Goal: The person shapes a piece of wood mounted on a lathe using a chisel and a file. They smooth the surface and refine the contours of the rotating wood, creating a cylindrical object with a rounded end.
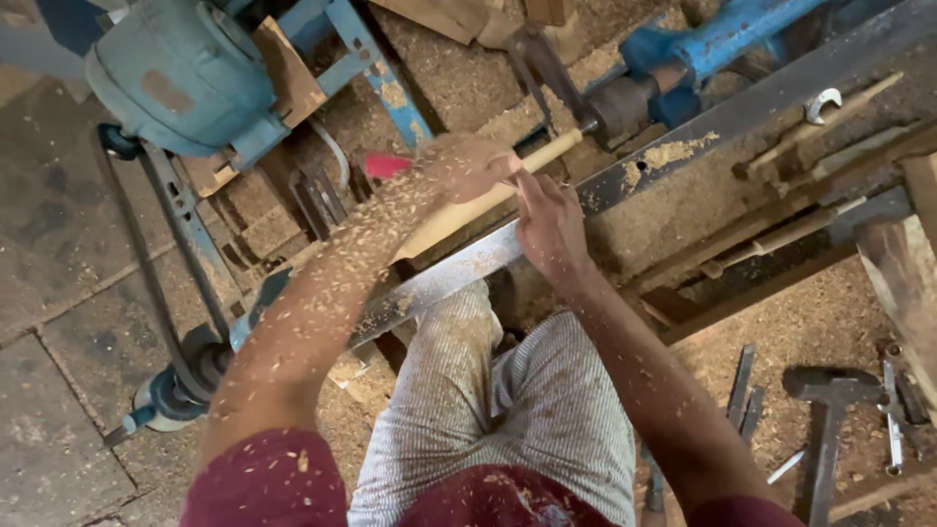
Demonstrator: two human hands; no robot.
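Both hands, left (468, 168) and right (549, 226), close around a hidden tool against the stiff, light wooden spindle (468, 210) mounted between lathe centres, best touched mid-length.

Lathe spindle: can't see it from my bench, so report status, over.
Left hand and right hand both on the pale wooden spindle mounted in the lathe. Grip unclear. Shavings coat left forearm. Steel tool rest just beneath the hands.
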